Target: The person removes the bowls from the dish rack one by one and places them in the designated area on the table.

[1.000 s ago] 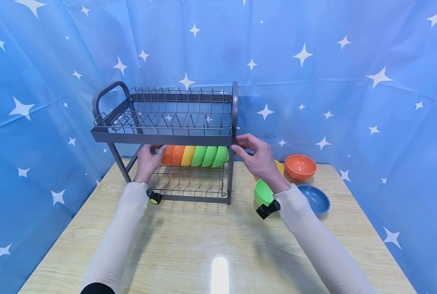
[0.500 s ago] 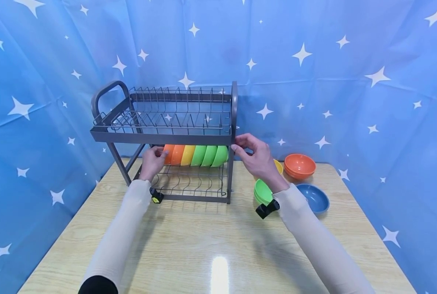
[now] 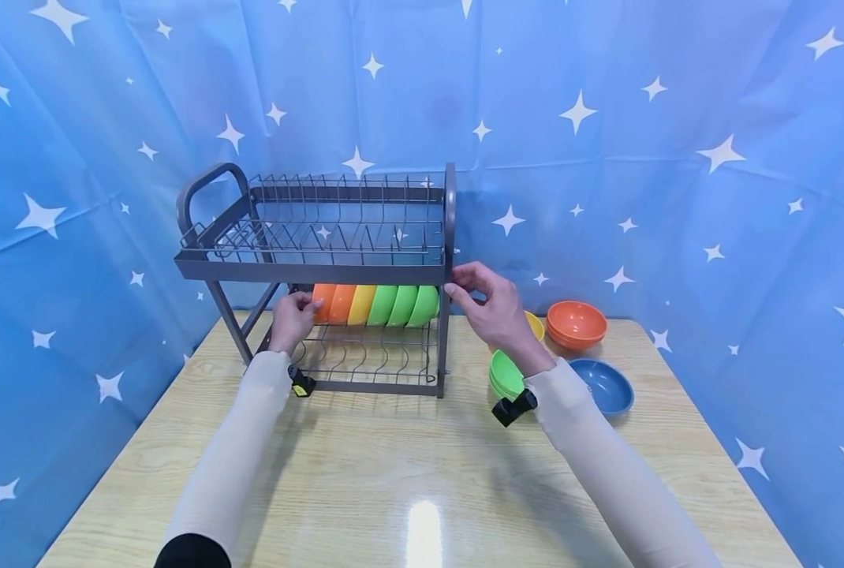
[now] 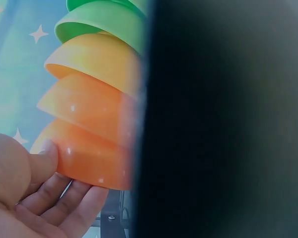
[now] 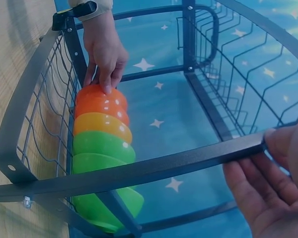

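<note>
On the lower tier of the dark grey two-tier dish rack (image 3: 308, 271), a row of nested bowls stands on edge. From left to right come two orange ones, a yellow bowl (image 3: 361, 304) and three green bowls (image 3: 403, 306). My left hand (image 3: 294, 319) holds the leftmost orange bowl (image 4: 89, 156); its thumb lies on the outer wall and its fingers are at the base. Around the rack's right upright, my right hand (image 3: 491, 304) grips with the thumb on one side and fingers on the other, as the right wrist view (image 5: 273, 183) shows.
To the right of the rack, orange bowls (image 3: 576, 324), green bowls (image 3: 505, 375), a yellow bowl (image 3: 535, 325) and a blue bowl (image 3: 606, 386) sit on the wooden table (image 3: 365, 473). A blue star-patterned curtain (image 3: 535, 95) hangs behind and at both sides.
My left hand has shifted slightly lower, its fingertips moving from the upper part of the end orange bowl to its side. The right hand stays on the rack.
</note>
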The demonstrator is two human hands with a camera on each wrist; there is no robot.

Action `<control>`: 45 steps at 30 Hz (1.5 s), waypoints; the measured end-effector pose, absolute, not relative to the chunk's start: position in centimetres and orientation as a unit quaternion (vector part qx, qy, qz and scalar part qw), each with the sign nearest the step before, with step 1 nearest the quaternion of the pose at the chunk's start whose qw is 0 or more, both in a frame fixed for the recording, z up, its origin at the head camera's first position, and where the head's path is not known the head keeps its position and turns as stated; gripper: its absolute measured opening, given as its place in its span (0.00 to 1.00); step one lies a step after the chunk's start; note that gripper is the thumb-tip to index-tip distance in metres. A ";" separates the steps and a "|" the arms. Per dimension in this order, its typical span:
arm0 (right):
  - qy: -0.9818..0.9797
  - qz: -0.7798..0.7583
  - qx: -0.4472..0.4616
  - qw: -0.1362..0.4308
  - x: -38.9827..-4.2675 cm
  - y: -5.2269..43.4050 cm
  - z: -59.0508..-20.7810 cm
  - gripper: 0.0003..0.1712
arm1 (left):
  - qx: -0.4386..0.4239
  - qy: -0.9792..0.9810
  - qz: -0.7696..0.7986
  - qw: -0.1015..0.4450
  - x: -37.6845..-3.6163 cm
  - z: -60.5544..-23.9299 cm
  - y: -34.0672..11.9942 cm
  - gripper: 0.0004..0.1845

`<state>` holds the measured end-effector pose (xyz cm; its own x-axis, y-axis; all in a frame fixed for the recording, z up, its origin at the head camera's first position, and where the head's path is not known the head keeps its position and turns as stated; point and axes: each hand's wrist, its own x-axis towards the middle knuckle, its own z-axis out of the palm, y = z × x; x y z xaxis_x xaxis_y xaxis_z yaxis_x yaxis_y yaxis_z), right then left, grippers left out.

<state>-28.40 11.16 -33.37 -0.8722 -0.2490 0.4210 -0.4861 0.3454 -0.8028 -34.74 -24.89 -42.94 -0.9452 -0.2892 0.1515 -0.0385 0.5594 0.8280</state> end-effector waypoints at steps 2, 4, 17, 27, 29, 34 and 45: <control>-0.810 0.527 0.230 0.114 -28.4 11.1 -33.4 0.18 | 0.097 -0.872 -0.459 0.142 -34.7 -43.0 -24.9 0.13; -0.808 0.529 0.233 0.117 -28.5 11.1 -33.5 0.17 | 0.097 -0.872 -0.455 0.154 -34.7 -42.9 -24.9 0.13; -0.807 0.528 0.234 0.121 -28.6 11.1 -33.5 0.16 | 0.117 -0.843 -0.494 0.178 -34.3 -42.9 -24.8 0.15; -0.807 0.530 0.234 0.115 -28.5 11.0 -33.4 0.16 | 0.125 -0.836 -0.492 0.209 -33.8 -42.4 -24.7 0.14; -0.807 0.530 0.234 0.115 -28.5 11.1 -33.4 0.16 | 0.126 -0.839 -0.482 0.218 -33.7 -42.3 -24.7 0.14; -0.806 0.530 0.235 0.118 -28.7 11.1 -33.6 0.16 | 0.126 -0.840 -0.473 0.234 -33.4 -42.0 -24.5 0.14; -0.808 0.528 0.233 0.117 -28.6 11.1 -33.6 0.17 | 0.087 -0.835 -0.456 0.295 -32.5 -41.9 -24.3 0.14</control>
<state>-28.64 11.08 -33.62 -0.8645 -0.2529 0.4344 -0.4994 0.3344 -0.7993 -32.48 -24.26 -41.90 -0.8102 -0.4157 0.4132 0.1236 0.5680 0.8137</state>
